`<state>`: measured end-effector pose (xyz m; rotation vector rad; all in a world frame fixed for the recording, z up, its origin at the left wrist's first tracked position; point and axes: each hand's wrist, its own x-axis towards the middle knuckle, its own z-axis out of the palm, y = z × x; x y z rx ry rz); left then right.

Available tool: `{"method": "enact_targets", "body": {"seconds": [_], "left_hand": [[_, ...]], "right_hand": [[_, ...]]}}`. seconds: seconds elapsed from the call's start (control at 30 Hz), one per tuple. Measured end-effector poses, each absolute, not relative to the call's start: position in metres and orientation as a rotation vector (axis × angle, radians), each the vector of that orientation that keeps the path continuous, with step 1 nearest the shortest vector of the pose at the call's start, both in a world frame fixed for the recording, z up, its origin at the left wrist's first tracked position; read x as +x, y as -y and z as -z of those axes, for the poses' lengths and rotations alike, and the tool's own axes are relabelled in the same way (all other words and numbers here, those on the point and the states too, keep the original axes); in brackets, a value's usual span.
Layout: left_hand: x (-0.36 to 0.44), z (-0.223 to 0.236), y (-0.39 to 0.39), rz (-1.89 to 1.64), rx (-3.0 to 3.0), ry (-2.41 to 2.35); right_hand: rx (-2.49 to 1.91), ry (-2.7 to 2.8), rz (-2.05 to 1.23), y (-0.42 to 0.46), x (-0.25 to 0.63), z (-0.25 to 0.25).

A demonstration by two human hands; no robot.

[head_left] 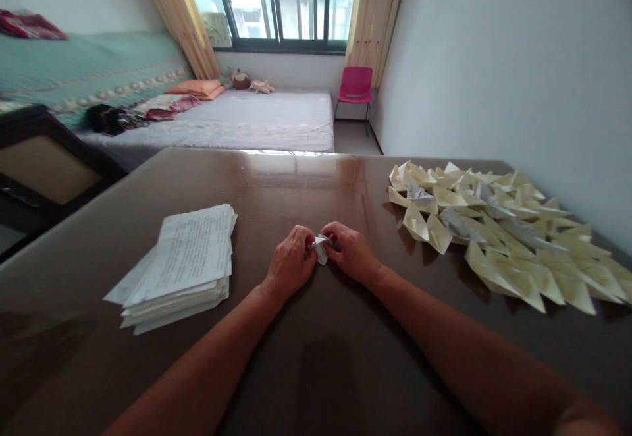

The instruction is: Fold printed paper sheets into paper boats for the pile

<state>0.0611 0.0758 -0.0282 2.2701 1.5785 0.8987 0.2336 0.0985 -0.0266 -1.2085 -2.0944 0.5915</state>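
Observation:
Between my two hands, over the middle of the brown table [276,370], is a small folded paper [320,250], white with some grey print. My left hand [293,258] pinches its left side with the fingers closed. On the other side, my right hand [351,251] grips the right end between thumb and fingers. Much of the paper is hidden by the fingers, so its full shape cannot be made out. To the left lies a stack of printed paper sheets [185,258], slightly fanned. Many folded paper boats [494,225], mostly cream and a few printed, crowd the right side.
The glossy table runs toward a bed [276,120] with pillows and soft toys. A pink chair [356,85] stands by the window, near the white wall [503,60] on the right. A dark wooden chair [49,159] is at the table's left edge.

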Motion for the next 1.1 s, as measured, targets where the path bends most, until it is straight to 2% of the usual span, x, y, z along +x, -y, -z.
{"method": "enact_targets", "body": {"seconds": [0.27, 0.5, 0.8, 1.1], "left_hand": [[0.066, 0.028, -0.072, -0.94, 2.332, -1.419], [0.062, 0.026, -0.073, -0.833, 2.372, -1.546], [0.049, 0.013, -0.07, -0.633, 2.49, -1.481], [0.046, 0.007, -0.065, -0.514, 2.601, -1.512]], "right_hand": [[-1.164, 2.068, -0.653, -0.097, 0.232, 0.021], [-1.194, 2.062, -0.631, -0.098, 0.235, 0.029], [-0.831, 2.426, -0.541, -0.106, 0.259, 0.022], [-0.752, 2.512, -0.598, -0.108, 0.266, 0.015]]}}
